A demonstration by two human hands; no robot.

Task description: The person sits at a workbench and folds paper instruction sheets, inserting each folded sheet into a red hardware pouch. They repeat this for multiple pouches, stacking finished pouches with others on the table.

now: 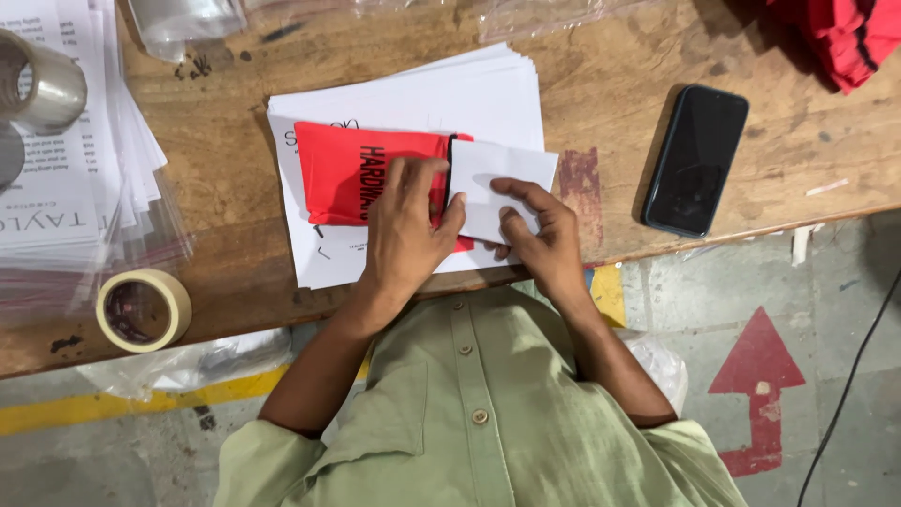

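A red folded fabric piece with black print lies on a stack of white sheets on the wooden table. My left hand presses flat on the red piece, its thumb against the edge of a white folded paper. That paper covers the red piece's right end. My right hand holds the paper's lower edge, fingers on top of it.
A black phone lies face up to the right. A masking tape roll and a clear tape roll sit at the left beside printed sheets in clear bags. Red cloth lies at the far right corner.
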